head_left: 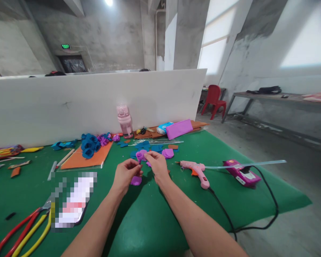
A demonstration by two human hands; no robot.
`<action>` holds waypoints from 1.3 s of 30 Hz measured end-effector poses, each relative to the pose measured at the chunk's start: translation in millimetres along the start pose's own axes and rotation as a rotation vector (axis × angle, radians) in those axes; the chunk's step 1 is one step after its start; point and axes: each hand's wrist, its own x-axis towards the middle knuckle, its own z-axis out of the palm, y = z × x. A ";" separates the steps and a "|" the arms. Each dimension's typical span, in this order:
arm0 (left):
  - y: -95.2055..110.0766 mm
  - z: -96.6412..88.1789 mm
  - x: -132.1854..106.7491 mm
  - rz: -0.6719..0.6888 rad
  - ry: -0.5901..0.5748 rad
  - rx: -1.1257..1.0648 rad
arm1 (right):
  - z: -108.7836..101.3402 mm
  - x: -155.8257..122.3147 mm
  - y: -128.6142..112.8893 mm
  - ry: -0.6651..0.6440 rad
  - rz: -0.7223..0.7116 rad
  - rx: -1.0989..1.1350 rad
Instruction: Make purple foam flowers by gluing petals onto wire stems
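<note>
Blocky blur over the phone (76,200)

A pink bottle (125,123) stands before a white partition (77,110).

Illumination is moderate. Daylight enters through the window (220,30) to the right of the partition (96,105), leaving pale glare on the side wall (273,57) farther right. Above the partition, a lamp (109,2) burns out to white. Before it, the left hand (125,175) and right hand (158,166) are softly lit, with dark shadow beneath the left forearm. Wide-angle stretching affects the margins; coarse pixelation obscures the phone (76,201), nearer than the partition.
</note>
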 end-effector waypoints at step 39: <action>-4.1 0.1 1.6 0.008 0.012 -0.010 | -1.4 1.7 5.6 -0.062 -0.025 0.055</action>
